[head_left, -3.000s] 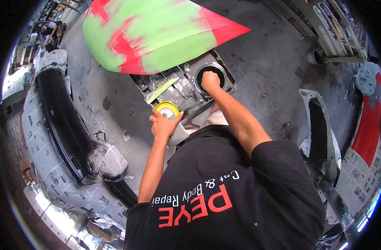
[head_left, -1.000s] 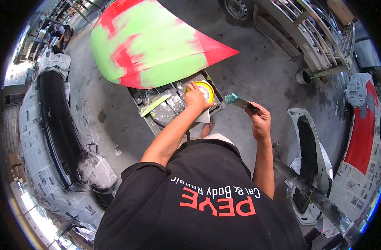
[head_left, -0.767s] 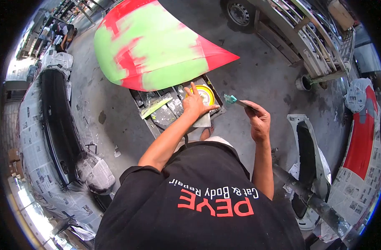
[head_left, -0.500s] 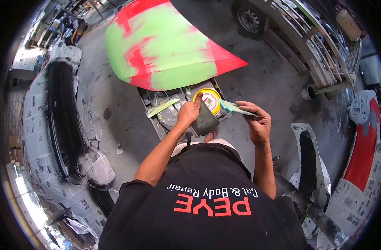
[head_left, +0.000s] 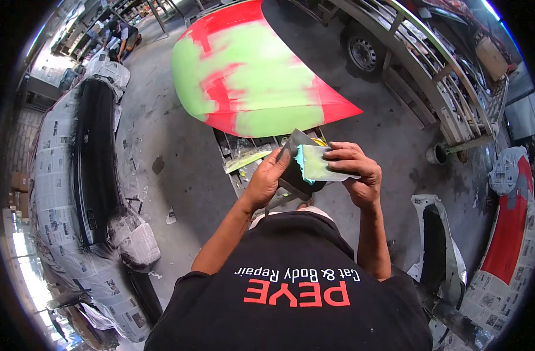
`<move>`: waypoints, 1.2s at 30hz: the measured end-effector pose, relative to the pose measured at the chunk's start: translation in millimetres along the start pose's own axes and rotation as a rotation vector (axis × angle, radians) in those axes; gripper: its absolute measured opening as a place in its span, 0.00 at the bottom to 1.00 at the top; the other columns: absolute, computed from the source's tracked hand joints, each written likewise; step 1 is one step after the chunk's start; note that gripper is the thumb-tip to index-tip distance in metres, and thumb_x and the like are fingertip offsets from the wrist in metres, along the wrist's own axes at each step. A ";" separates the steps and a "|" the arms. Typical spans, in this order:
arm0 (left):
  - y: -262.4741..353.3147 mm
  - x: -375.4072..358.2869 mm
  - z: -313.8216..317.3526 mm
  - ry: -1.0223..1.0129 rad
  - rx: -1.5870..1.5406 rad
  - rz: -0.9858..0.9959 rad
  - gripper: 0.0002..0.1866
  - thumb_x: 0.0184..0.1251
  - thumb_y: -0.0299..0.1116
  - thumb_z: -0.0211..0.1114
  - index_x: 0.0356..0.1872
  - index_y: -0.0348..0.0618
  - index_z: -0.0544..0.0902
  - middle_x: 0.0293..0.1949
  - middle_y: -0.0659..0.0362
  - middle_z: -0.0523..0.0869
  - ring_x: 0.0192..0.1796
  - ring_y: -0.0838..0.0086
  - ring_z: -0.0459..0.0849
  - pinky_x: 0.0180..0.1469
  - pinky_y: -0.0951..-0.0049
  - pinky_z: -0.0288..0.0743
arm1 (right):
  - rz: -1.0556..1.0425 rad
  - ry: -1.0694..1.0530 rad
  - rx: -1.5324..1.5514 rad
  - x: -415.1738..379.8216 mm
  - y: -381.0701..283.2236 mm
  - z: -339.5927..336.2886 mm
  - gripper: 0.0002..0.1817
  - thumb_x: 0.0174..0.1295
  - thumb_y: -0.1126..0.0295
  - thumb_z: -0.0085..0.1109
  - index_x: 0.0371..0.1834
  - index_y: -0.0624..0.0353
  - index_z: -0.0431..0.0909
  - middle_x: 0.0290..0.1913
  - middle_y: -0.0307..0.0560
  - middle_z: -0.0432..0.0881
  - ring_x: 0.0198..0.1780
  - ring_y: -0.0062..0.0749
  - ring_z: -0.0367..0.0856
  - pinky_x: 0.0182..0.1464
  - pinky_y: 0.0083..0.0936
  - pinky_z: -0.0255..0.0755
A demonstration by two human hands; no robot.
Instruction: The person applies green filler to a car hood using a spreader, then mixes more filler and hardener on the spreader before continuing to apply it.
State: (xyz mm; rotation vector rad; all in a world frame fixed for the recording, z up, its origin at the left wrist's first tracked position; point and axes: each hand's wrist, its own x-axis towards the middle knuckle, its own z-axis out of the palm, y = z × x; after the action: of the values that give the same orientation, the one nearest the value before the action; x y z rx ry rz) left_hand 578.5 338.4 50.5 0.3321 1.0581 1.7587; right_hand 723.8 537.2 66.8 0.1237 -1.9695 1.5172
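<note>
My left hand (head_left: 266, 180) is closed around a dark flat mixing board (head_left: 291, 153), thumb on its upper face. In my right hand (head_left: 360, 169) is a pale, translucent putty spreader (head_left: 327, 164), pinched with the fingers over its top face. Teal putty (head_left: 303, 164) coats the spreader's left edge, which overlaps the board in this view. Behind both lies a yellow-rimmed tub (head_left: 319, 141), mostly hidden. A pale green streaked strip (head_left: 248, 161) rests on the stand (head_left: 229, 143) beyond my left hand.
A red car hood (head_left: 341, 109) with large light green patches lies just ahead. On the left stands a black bumper (head_left: 95, 164) over newspaper masking (head_left: 54, 175). A truck (head_left: 408, 64) is at the right, with red and black panels nearer. Another person (head_left: 127, 40) crouches far left.
The spreader has moved left over the mixing board, its flat face now turned up. The board has risen and tilted, covering most of the tub. The head view has shifted slightly.
</note>
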 end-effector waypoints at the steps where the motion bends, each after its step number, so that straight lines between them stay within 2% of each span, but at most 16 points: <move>1: 4.4 -6.1 -0.8 -0.002 0.000 0.010 0.23 0.88 0.44 0.52 0.73 0.41 0.70 0.61 0.59 0.84 0.60 0.78 0.83 0.64 0.74 0.76 | -0.008 -0.005 -0.003 2.9 -1.4 5.9 0.25 0.39 0.86 0.61 0.44 0.60 0.92 0.52 0.50 0.91 0.67 0.47 0.81 0.70 0.44 0.69; 4: 16.4 -26.1 -2.4 0.055 0.112 0.194 0.19 0.89 0.43 0.49 0.67 0.41 0.73 0.59 0.63 0.82 0.62 0.82 0.78 0.68 0.75 0.71 | -0.050 0.012 0.040 6.0 -4.6 26.5 0.23 0.41 0.84 0.62 0.44 0.60 0.92 0.53 0.52 0.91 0.66 0.53 0.82 0.71 0.45 0.68; 7: 26.2 -42.7 -11.7 0.085 0.173 0.280 0.19 0.89 0.42 0.49 0.68 0.42 0.73 0.59 0.63 0.82 0.61 0.82 0.77 0.68 0.75 0.70 | -0.083 0.031 0.005 8.3 -9.6 48.6 0.26 0.39 0.85 0.59 0.45 0.60 0.92 0.54 0.53 0.91 0.67 0.53 0.81 0.71 0.45 0.68; 8: 28.2 -47.1 -17.2 0.075 0.168 0.293 0.21 0.89 0.42 0.49 0.71 0.43 0.72 0.62 0.60 0.81 0.64 0.77 0.78 0.70 0.71 0.70 | -0.088 0.026 0.003 10.2 -13.5 56.3 0.26 0.39 0.85 0.59 0.45 0.60 0.92 0.54 0.53 0.91 0.67 0.53 0.81 0.71 0.45 0.68; 11: 39.2 -61.9 -27.9 0.092 0.294 0.367 0.20 0.89 0.42 0.49 0.71 0.43 0.72 0.62 0.60 0.81 0.63 0.76 0.78 0.69 0.71 0.71 | -0.060 0.059 -0.112 14.8 -24.8 80.0 0.28 0.38 0.87 0.57 0.46 0.61 0.91 0.54 0.54 0.91 0.67 0.52 0.81 0.71 0.45 0.69; 15: 47.6 -79.3 -43.4 0.100 0.280 0.388 0.20 0.89 0.41 0.49 0.70 0.43 0.73 0.61 0.60 0.82 0.62 0.76 0.78 0.68 0.70 0.71 | -0.047 0.086 -0.256 21.8 -34.9 111.7 0.27 0.42 0.89 0.57 0.46 0.60 0.91 0.55 0.51 0.91 0.66 0.50 0.83 0.70 0.43 0.70; 17: 50.6 -88.1 -51.2 0.118 0.228 0.432 0.18 0.89 0.40 0.48 0.68 0.42 0.74 0.59 0.62 0.82 0.60 0.82 0.77 0.67 0.76 0.70 | -0.058 0.098 -0.340 25.7 -39.3 122.9 0.26 0.43 0.89 0.58 0.46 0.59 0.91 0.55 0.50 0.91 0.66 0.49 0.83 0.70 0.42 0.71; 20: 57.9 -101.7 -57.5 0.087 0.140 0.452 0.18 0.89 0.39 0.48 0.68 0.42 0.74 0.59 0.62 0.83 0.60 0.82 0.78 0.67 0.75 0.71 | -0.067 0.121 -0.554 29.8 -36.4 133.1 0.24 0.47 0.88 0.62 0.47 0.55 0.91 0.54 0.47 0.91 0.64 0.49 0.84 0.67 0.41 0.76; 27: 56.4 -127.3 -79.9 0.124 0.012 0.445 0.17 0.89 0.39 0.49 0.68 0.42 0.74 0.59 0.63 0.83 0.60 0.82 0.78 0.66 0.75 0.72 | -0.080 0.123 -0.688 27.1 -39.1 146.8 0.22 0.50 0.86 0.64 0.48 0.54 0.91 0.54 0.46 0.91 0.64 0.51 0.83 0.67 0.42 0.75; 29: 59.0 -136.1 -85.5 0.134 -0.045 0.481 0.17 0.89 0.39 0.49 0.68 0.42 0.74 0.59 0.63 0.83 0.60 0.82 0.78 0.67 0.76 0.71 | -0.008 0.182 -0.643 21.3 -39.3 149.4 0.22 0.51 0.86 0.64 0.49 0.55 0.91 0.54 0.47 0.91 0.66 0.51 0.82 0.68 0.43 0.74; 30: 61.9 -138.1 -90.3 0.135 -0.044 0.490 0.17 0.89 0.39 0.49 0.68 0.42 0.74 0.59 0.63 0.83 0.60 0.82 0.78 0.67 0.76 0.71 | 0.013 0.277 -0.500 18.8 -41.6 151.4 0.17 0.59 0.84 0.65 0.52 0.60 0.89 0.54 0.47 0.91 0.62 0.43 0.85 0.65 0.37 0.76; 31: 64.2 -140.1 -96.3 0.159 0.074 0.522 0.18 0.89 0.39 0.49 0.68 0.42 0.74 0.59 0.63 0.82 0.61 0.82 0.77 0.67 0.76 0.71 | 0.005 0.270 -0.497 15.1 -43.8 152.2 0.17 0.59 0.84 0.65 0.52 0.60 0.89 0.54 0.47 0.91 0.62 0.43 0.85 0.65 0.37 0.76; 33: 65.2 -146.1 -99.3 0.192 0.193 0.551 0.18 0.89 0.39 0.49 0.69 0.42 0.73 0.60 0.63 0.82 0.61 0.83 0.76 0.68 0.76 0.70 | 0.230 0.555 0.239 8.1 -53.9 157.6 0.11 0.69 0.81 0.62 0.52 0.66 0.87 0.53 0.47 0.90 0.55 0.32 0.87 0.60 0.29 0.79; 34: 65.0 -149.4 -97.4 0.196 0.157 0.561 0.18 0.89 0.39 0.49 0.70 0.42 0.72 0.61 0.63 0.81 0.62 0.82 0.76 0.68 0.76 0.68 | 0.218 0.537 0.302 4.6 -63.0 158.6 0.09 0.73 0.79 0.60 0.53 0.67 0.85 0.52 0.46 0.89 0.48 0.25 0.88 0.55 0.24 0.80; 35: 65.6 -152.4 -94.5 0.198 0.122 0.571 0.19 0.89 0.39 0.50 0.70 0.41 0.71 0.62 0.63 0.80 0.63 0.82 0.75 0.69 0.76 0.67 | 0.222 0.534 0.306 5.8 -73.5 165.1 0.09 0.73 0.79 0.60 0.53 0.67 0.85 0.52 0.46 0.89 0.48 0.25 0.88 0.55 0.24 0.80; 36: 66.5 -156.1 -90.4 0.202 0.124 0.571 0.19 0.89 0.39 0.50 0.70 0.41 0.71 0.62 0.63 0.80 0.63 0.82 0.75 0.69 0.76 0.67 | 0.371 0.498 0.471 7.3 -81.9 173.4 0.10 0.73 0.77 0.60 0.54 0.66 0.84 0.50 0.47 0.90 0.47 0.26 0.89 0.53 0.25 0.82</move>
State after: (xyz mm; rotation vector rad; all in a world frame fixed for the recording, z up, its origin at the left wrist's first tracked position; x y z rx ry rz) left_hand 549.2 152.2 88.2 0.5870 1.3072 2.2725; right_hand 680.3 357.1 116.9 -0.4081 -1.2645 1.9963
